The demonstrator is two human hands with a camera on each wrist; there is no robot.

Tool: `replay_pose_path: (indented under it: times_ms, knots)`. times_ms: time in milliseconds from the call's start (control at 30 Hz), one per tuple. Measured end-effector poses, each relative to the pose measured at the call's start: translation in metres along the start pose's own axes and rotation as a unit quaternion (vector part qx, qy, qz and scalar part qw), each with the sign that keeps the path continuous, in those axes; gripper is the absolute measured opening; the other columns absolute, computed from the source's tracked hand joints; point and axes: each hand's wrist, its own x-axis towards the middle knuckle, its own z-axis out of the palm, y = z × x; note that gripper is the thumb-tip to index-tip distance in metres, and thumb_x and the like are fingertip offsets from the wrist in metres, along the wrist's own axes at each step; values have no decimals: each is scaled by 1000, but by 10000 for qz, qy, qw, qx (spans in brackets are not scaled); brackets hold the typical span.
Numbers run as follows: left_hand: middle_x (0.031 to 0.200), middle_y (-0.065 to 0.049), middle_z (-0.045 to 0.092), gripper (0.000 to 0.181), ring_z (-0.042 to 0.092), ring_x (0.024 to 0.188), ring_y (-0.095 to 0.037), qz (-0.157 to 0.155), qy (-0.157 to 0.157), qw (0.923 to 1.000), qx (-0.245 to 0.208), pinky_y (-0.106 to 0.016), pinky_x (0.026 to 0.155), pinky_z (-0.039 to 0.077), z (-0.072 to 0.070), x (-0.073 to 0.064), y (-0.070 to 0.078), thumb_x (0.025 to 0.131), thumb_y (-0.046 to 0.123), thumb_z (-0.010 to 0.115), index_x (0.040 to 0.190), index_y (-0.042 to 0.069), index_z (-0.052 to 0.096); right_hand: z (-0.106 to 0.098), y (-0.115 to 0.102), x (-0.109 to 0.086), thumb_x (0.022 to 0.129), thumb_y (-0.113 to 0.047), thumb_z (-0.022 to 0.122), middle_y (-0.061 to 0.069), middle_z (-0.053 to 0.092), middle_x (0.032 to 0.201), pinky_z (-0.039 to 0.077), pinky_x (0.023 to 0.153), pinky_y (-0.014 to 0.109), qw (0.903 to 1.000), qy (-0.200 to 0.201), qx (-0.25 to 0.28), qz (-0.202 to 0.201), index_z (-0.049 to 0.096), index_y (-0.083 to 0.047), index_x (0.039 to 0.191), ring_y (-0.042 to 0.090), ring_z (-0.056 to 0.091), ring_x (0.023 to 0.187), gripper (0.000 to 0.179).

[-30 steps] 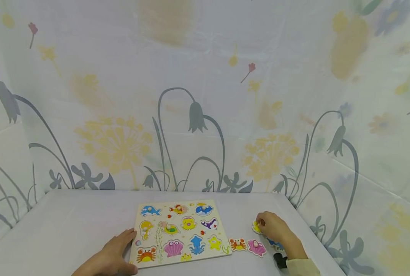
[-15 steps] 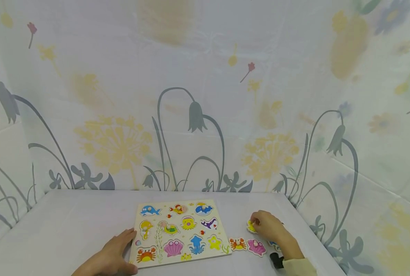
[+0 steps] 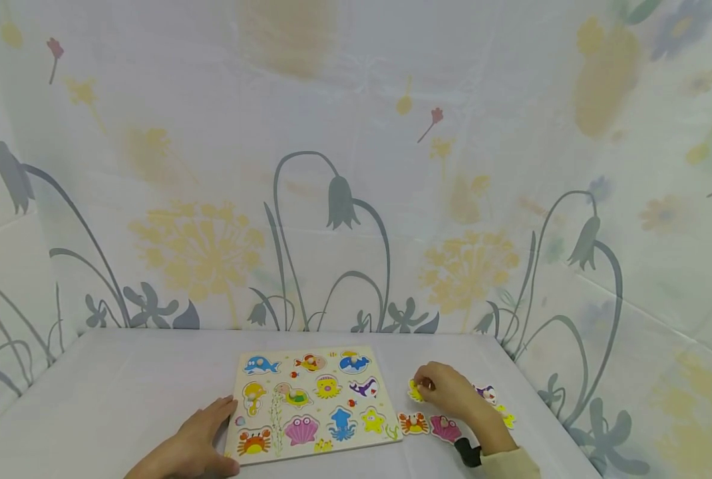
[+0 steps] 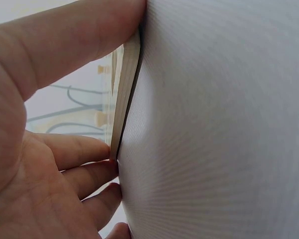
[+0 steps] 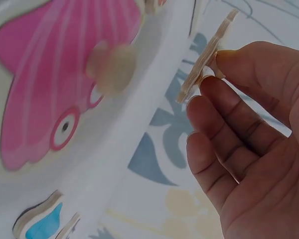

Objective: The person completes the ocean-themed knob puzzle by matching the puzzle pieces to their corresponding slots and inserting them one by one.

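Observation:
A light wooden puzzle board [image 3: 290, 452] with sea-animal pictures lies on the table. My left hand [image 3: 191, 442] is at its left side, long fingers touching the left edge and thumb by the near corner; the left wrist view shows them against the board's side [image 4: 123, 94]. Right of the board, my right hand [image 3: 452, 394] pinches a yellow octopus puzzle piece [image 3: 414, 391] between thumb and index finger. In the right wrist view this piece [image 5: 205, 62] appears edge-on, lifted off the table, its knob mostly covered by the fingertips.
Loose pieces lie right of the board: a crab [image 3: 414, 424], a pink shell [image 3: 444, 429], a purple shark [image 3: 486, 394] and a yellow piece [image 3: 506, 417] partly behind the arm. A black device [image 3: 467, 454] sits at my right wrist. Flowered cloth [image 3: 356, 199] stands behind.
My right hand has moved left toward the board, carrying the octopus piece. The shark and the yellow piece behind it have come into view. The left hand and board have stayed still.

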Motion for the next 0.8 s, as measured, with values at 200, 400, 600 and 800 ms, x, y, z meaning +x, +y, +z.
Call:
replay_pose_path:
  times_ms: [200,400,600,800]
  knots:
    - [146,-30,33,106,23,134,-53,17,-2,10000,-94,-68,108,14,-1,-1,-1,51,34,91,137,-7,44,4,-10,4,86,-9,67,-12,54,77,46,60,24,9999,-102,47,-95,70,-15,91,7,49,70,9]
    - [146,-30,32,106,23,134,-54,-34,-41,9999,-142,-67,108,13,-1,-2,2,51,34,91,137,-7,43,10,-20,10,86,-9,66,-12,54,79,47,64,24,9995,-207,-47,-254,70,-15,93,6,48,71,10]
    - [146,-30,32,105,22,135,-52,-8,-25,9999,-123,-66,109,12,-1,-2,2,52,32,91,137,-7,43,13,-34,20,86,-10,66,-13,54,79,48,65,25,9985,-243,-148,-471,71,-15,94,5,48,71,11]
    - [146,-30,33,104,24,134,-52,112,12,9999,-3,-66,110,12,-2,-1,2,53,32,91,137,-7,44,17,-48,32,86,-10,66,-13,53,78,48,66,24,9968,-397,-282,-631,71,-15,95,6,48,71,11]
